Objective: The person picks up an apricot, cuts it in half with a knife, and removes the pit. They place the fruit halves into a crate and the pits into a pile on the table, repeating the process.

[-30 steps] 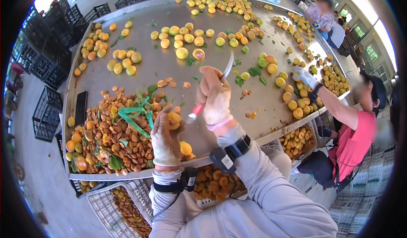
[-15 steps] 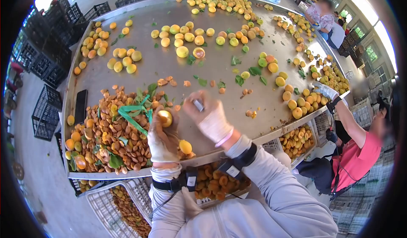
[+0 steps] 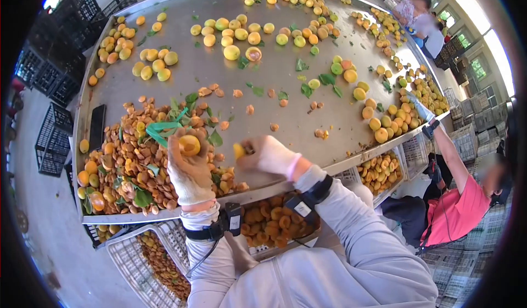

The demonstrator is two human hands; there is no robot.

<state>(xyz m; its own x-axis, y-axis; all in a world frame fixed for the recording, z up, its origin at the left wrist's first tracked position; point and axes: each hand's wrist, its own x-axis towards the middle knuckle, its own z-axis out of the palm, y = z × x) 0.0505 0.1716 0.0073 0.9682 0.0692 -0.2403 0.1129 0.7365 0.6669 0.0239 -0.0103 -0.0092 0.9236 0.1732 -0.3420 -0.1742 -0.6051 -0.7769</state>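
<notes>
My left hand, in a pale glove with bare fingertips, is closed around a cut apricot with its orange inside facing up. To its right, my gloved right hand is closed, slightly blurred, with a yellow apricot piece at its fingertips. Whether it also holds a small tool is hidden. Beside and beneath my left hand spreads a heap of brown apricot pits, mixed with leaves and a green ribbon.
Whole apricots lie in groups across the metal table. A phone sits at the left edge. Crates of apricot halves and pits stand below the front edge. A co-worker in red reaches in from the right.
My left hand moved left and up with the cut apricot. My right hand came lower; the grey tool seen in it no longer shows, and a yellow piece is at its fingertips.
</notes>
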